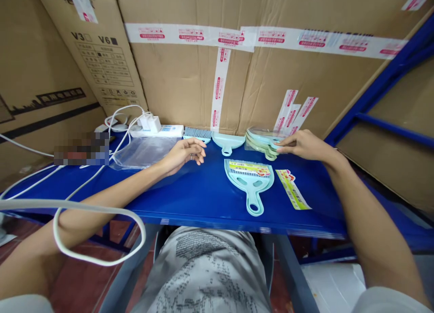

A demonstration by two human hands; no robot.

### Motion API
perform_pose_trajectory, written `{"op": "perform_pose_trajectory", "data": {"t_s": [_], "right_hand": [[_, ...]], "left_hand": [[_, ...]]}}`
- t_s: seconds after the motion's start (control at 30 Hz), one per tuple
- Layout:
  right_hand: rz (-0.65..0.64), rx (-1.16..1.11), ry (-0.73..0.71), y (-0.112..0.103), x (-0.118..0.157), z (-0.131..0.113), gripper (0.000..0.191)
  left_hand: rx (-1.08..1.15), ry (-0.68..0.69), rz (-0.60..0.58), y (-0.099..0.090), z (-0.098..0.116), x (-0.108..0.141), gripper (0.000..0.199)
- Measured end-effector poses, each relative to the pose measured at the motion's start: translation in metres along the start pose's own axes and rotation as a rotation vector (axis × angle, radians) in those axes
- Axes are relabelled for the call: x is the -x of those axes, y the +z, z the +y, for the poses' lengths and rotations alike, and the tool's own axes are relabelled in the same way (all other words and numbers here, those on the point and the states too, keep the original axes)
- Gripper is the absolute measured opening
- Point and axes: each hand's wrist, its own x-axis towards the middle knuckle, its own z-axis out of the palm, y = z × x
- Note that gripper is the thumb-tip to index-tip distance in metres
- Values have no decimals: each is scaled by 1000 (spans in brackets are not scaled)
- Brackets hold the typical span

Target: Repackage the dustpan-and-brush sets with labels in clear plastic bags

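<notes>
While the right hand [303,145], right of centre, has its grip clamped on the stacked dustpans [262,140], the left hand [183,156] hovers near centre, grip loosely apart; one labelled dustpan [253,186] lies lower on the worktop [203,191].

Tabletop [200,198]: solid blue; frame [383,85] same. Front pan [251,193]: pale aqua, grey bristles [237,170], tag [247,166] yellow-green and white with red marks. Loose tag [293,191]: yellow-green and white bands, red-pink motif on one end. Stack [267,147]: aqua over pale green. Rear pan [229,141]: plain aqua. Rear brush [197,133]: blue-grey bristles, aqua edge. Cardboard [183,82]: brown; tape [203,35] white, repeating red print. Cords [100,207], power strip [171,131]: white. Shirt [206,272]: grey, broken black print. Floor [117,229]: reddish-brown.
</notes>
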Motion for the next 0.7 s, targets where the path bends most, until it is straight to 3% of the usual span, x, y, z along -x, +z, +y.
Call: {"op": "perform_pose_trajectory", "data": {"t_s": [0.2,0.43,0.53,0.63,0.7], "right_hand": [[65,46,112,8,-5,-5,22],[120,137,125,15,-5,-9,18],[135,157,117,24,-4,-10,23],[290,180,77,31,1,-19,42],[354,130,-36,32,5,-31,54]], "left_hand": [[-18,-17,-13,-1,0,0,17],[-123,2,-5,-2,-2,-2,18],[-329,109,62,-11,-5,-6,17],[-733,281,163,-26,-7,-12,15],[-997,335,180,-35,-7,-15,17]]}}
